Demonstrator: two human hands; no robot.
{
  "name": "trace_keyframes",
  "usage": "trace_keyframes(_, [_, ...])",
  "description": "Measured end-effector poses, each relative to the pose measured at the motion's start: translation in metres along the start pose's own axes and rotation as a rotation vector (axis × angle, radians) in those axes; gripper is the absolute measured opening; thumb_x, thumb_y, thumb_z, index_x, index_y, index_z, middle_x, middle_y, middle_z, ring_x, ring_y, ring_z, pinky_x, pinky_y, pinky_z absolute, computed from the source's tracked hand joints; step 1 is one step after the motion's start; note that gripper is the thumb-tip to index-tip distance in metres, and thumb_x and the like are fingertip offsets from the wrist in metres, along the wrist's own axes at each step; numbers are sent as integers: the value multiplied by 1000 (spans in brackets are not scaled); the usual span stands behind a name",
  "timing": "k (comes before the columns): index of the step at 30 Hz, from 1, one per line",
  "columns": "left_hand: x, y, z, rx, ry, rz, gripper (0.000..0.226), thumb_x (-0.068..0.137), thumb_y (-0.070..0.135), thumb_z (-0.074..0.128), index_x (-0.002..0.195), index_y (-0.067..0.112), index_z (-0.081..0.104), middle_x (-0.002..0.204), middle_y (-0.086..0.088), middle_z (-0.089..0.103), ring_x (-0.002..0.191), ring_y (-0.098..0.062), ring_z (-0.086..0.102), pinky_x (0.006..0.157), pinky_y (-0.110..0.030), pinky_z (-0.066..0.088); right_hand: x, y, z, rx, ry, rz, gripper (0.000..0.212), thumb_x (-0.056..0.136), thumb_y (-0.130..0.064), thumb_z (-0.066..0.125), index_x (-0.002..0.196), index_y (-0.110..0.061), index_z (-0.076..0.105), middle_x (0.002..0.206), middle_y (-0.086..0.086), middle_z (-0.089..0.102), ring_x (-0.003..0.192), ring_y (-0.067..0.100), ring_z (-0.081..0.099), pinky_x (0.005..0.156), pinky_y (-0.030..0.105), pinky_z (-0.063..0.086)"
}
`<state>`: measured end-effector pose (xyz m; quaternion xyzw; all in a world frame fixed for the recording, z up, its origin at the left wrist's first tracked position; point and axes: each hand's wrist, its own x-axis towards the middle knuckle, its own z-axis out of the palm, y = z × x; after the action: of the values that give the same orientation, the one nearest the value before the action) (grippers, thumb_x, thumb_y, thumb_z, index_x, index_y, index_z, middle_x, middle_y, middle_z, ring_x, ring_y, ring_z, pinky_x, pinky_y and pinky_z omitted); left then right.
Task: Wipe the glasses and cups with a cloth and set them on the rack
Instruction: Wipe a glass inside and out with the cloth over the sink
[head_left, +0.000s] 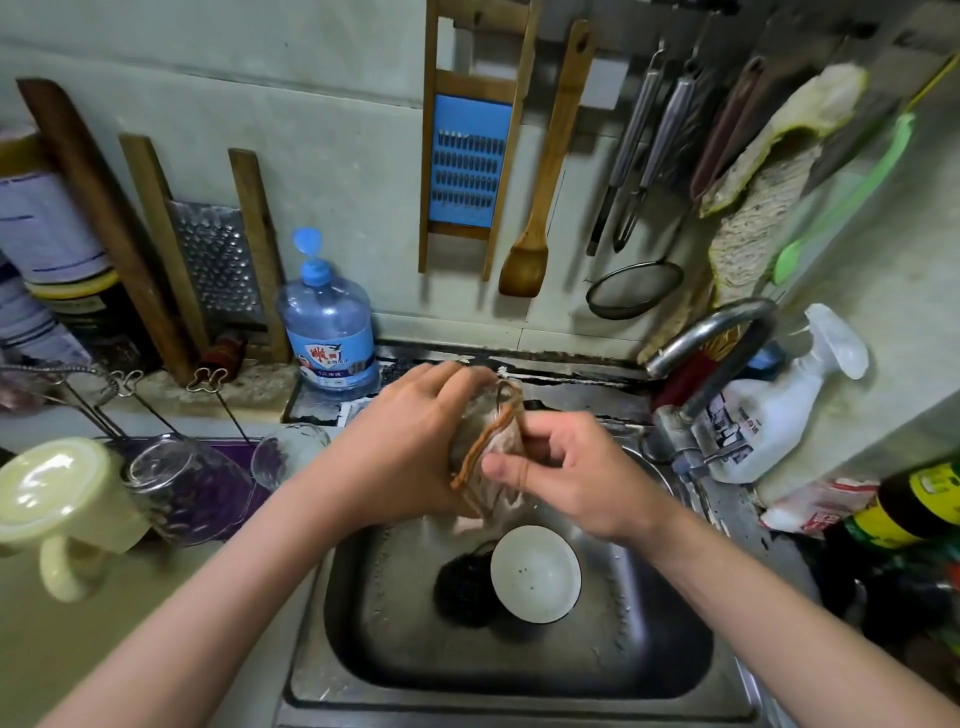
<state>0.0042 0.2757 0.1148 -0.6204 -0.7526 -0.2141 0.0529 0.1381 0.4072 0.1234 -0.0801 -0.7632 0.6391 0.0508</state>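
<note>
Head view: left hand (410, 441) curls round the glass (475, 415) above the sink (374, 623); right hand (566, 467) pinches the cloth (501, 447) draped over it. The rack (208, 378) lies well left, nearer the left hand.

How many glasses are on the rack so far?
2. The left glass sits upside down beside the cream mug; the right glass stands just right of it. Others may be hidden past the frame's left edge.

Above the sink (358, 597), the cloth (503, 441) is being gripped by the left hand (410, 441). It is being pinched by the right hand (569, 470).
</note>
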Motion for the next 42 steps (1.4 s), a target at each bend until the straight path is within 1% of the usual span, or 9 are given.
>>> trace_keyframes(4, [0, -2, 0, -60, 81, -48, 94, 54, 60, 66, 128, 5, 53, 117, -10, 62, 102, -30, 61, 88, -34, 49, 5, -10, 0, 483, 111, 51, 26, 78, -13, 59, 99, 1, 65, 82, 8, 74, 73, 14, 70, 66, 24, 57])
trace_keyframes(11, [-2, -3, 6, -71, 197, -116, 85, 61, 56, 64, 126, 2, 55, 117, -9, 61, 104, -24, 56, 90, -22, 37, 1, -22, -2, 770, 299, -32, 26, 87, -13, 54, 104, 2, 65, 98, 14, 72, 91, 20, 68, 89, 31, 54])
trace_keyframes(13, [-5, -4, 9, -52, 214, -117, 84, 63, 56, 64, 126, 2, 54, 118, -11, 61, 103, -24, 54, 89, -23, 37, -7, -26, 5, 583, 306, -177, 23, 94, -19, 54, 106, -4, 66, 107, 13, 70, 103, 21, 64, 97, 37, 50])
trace_keyframes(17, [-8, 0, 11, -134, 284, -14, 78, 68, 48, 66, 128, 4, 43, 117, -20, 59, 104, -32, 55, 87, -36, 45, -1, -2, 26, -507, 212, -426, 47, 100, -42, 38, 145, -32, 33, 158, -7, 26, 148, 15, 17, 115, 62, 14])
trace_keyframes(19, [-8, 7, 8, -207, 332, 9, 68, 69, 43, 67, 124, 8, 46, 115, -16, 57, 102, -31, 55, 85, -37, 46, 14, 6, 32, -624, 270, -459, 50, 101, -44, 32, 148, -28, 28, 161, -6, 13, 150, 18, 6, 114, 65, 13])
trace_keyframes(23, [-7, 11, 5, -64, 316, -49, 73, 66, 49, 66, 117, -1, 63, 111, -16, 63, 100, -28, 54, 84, -35, 45, 37, 4, 36, -319, 379, -388, 47, 101, -42, 32, 135, -13, 46, 142, 5, 46, 138, 18, 37, 114, 47, 29])
trace_keyframes(31, [-18, 10, 10, 44, 329, -49, 76, 62, 41, 79, 117, -2, 49, 111, -18, 59, 101, -32, 54, 89, -33, 43, 55, -5, 38, 440, 561, -50, 19, 95, -17, 56, 84, -13, 71, 86, 5, 71, 87, 21, 63, 86, 36, 51])
trace_keyframes(39, [-48, 10, -10, -500, 450, -276, 77, 57, 52, 75, 122, 17, 54, 113, 16, 63, 103, 1, 59, 90, -11, 42, 61, 7, 48, 935, 540, 163, 48, 100, -30, 41, 131, 5, 52, 128, 28, 57, 115, 38, 58, 104, 53, 43])
trace_keyframes(42, [-57, 8, -15, -775, 612, -423, 71, 56, 46, 79, 117, 19, 55, 106, 16, 67, 100, 1, 64, 88, -15, 47, 63, 5, 78, 1004, 415, 119, 68, 87, -37, 60, 138, 5, 43, 137, 29, 50, 129, 40, 47, 110, 56, 33])
